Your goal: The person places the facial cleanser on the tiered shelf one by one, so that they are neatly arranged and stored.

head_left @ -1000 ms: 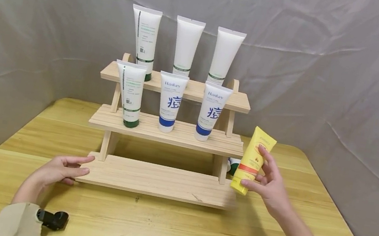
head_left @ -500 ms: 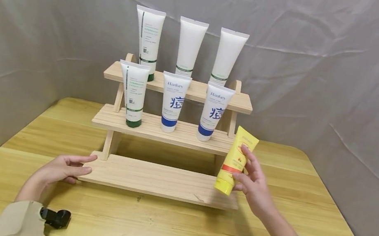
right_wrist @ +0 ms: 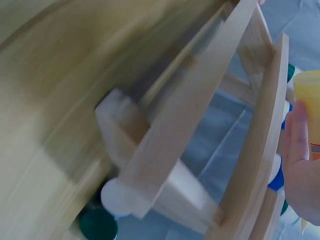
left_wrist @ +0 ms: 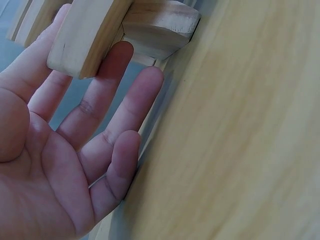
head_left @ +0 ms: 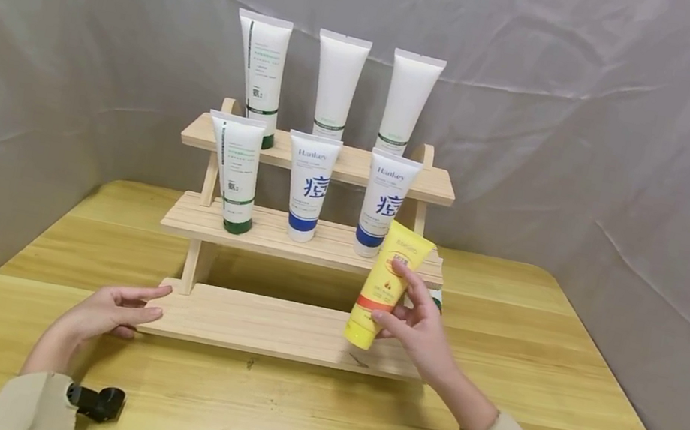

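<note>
Yellow and tilted, the tube (head_left: 379, 285) in your right hand (head_left: 418, 326) had just come in above the right part of the bottom shelf (head_left: 258, 322). Your right fingers (head_left: 411, 279) grasped it, its cap (head_left: 359, 334) pointing down and its flat end leaning right. Whether the cap touched the shelf, I could not tell. For the work in hand, that shift seemed to mean the carry had reached the shelf, with the tube not yet let go.

Set against the head view one second earlier, the tube had travelled left: it was then beside the shelf's right end, and half a second later it was over that end. Your right arm had swung inward with it. Your left hand (head_left: 103, 311) had kept its place at the shelf's left end, its fingers fairly straight and touching the wood rather than clenched, perhaps to steady the stand (head_left: 191, 265).

Higher up, nothing had changed places. On the middle shelf (head_left: 267, 229) you had a green-capped tube (head_left: 239, 167) at the left and two blue-banded tubes (head_left: 310, 179) beside it; on the top shelf (head_left: 276, 149), three white tubes (head_left: 338, 77) stood in a row. Behind the stand's right side, something white and green (head_left: 436, 299) partly showed, resting on the surface (head_left: 183, 401), with grey cloth (head_left: 538, 125) beyond.
</note>
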Available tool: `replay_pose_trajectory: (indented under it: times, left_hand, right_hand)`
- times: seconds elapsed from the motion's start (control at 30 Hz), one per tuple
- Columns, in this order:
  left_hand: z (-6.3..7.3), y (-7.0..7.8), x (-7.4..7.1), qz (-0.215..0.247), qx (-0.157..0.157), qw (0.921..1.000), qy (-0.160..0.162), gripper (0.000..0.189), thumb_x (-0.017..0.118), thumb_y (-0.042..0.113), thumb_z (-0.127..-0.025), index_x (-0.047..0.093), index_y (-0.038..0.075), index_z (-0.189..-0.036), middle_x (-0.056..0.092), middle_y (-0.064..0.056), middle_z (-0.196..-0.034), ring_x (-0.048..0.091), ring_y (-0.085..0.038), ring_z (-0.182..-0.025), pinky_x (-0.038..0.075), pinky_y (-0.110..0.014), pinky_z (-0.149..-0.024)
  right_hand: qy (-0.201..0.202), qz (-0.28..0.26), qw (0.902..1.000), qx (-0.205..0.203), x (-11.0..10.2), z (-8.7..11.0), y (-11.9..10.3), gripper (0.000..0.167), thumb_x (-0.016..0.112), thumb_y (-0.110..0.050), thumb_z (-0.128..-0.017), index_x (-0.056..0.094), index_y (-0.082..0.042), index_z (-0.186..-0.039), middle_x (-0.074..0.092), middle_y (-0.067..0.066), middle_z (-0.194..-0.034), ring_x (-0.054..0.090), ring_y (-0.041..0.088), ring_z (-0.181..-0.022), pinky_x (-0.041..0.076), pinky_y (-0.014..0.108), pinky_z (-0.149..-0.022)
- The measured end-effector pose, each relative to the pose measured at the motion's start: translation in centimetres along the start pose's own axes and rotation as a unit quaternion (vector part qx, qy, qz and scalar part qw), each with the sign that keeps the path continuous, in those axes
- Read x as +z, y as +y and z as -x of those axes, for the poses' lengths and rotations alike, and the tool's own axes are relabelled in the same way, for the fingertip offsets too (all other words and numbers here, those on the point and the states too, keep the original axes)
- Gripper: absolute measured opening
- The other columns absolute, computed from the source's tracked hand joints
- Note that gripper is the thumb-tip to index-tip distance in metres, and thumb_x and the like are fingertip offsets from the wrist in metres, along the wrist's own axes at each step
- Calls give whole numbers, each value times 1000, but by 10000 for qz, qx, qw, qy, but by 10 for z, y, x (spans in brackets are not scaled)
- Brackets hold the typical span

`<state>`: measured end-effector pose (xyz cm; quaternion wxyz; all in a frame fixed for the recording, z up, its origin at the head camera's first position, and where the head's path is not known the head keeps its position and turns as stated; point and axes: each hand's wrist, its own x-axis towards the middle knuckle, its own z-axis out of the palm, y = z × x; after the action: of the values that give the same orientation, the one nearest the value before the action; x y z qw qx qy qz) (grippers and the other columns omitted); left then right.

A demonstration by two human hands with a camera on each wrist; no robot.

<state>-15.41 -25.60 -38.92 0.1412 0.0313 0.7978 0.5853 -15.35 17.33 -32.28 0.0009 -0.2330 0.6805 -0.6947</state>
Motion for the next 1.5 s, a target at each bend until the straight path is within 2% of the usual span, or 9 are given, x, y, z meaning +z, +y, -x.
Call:
replay_pose_trajectory:
  times: [0.3,0.47,0.67,0.9,1.17,1.33,1.5]
  left_hand:
    - [1,-1,-1,4,4,10000,49,41,63,24,-84,55,18,-124,23,-25,-140,43,-5,-96,48,-34,-71]
    - [0,-2,-1,7,43,10000,39,41,63,23,-84,55,18,-124,24,-25,-140,45,-5,-94,48,-34,-71]
    - [0,-1,0,64,27,10000,70,39,64,23,-84,57,23,-122,24,-26,-139,46,-6,-92,48,-33,-70]
    - [1,0,0,107,-15,9999,73,42,64,23,-84,55,18,-124,23,-28,-139,46,-8,-93,48,-33,-71]
    - [1,-3,0,78,-8,10000,62,37,64,23,-84,58,27,-120,24,-28,-138,49,-8,-90,48,-34,-71]
    - [2,-2,-1,42,-20,10000,27,39,64,24,-84,56,24,-122,24,-28,-137,49,-9,-91,48,-34,-71]
    - [0,-2,-1,-20,31,10000,3,45,64,24,-84,52,14,-126,24,-29,-137,46,-11,-96,48,-35,-71]
  right_hand:
    - [-129,215,9997,-61,24,-10,10,67,60,9,-80,30,-9,-137,40,21,-120,58,26,-85,52,39,-59]
    - [-112,395,9991,-140,35,-16,12,67,60,12,-78,33,-7,-136,42,21,-118,59,28,-81,52,40,-59]
    - [-213,228,9994,-136,48,-23,15,67,61,11,-77,34,-8,-136,38,18,-125,59,31,-83,52,38,-60]
    - [-363,344,9984,-268,62,-33,20,65,62,10,-78,37,-10,-135,37,14,-128,58,32,-85,52,35,-61]
    - [-374,601,9973,-181,74,-40,22,66,63,8,-78,38,-11,-135,40,13,-128,59,30,-82,51,39,-63]
    - [-379,503,9979,-129,82,-46,23,66,63,9,-78,37,-10,-135,38,13,-129,59,31,-80,51,40,-63]
    - [-388,611,9969,-292,94,-52,22,65,63,9,-77,38,-8,-135,40,16,-128,60,32,-81,52,37,-63]
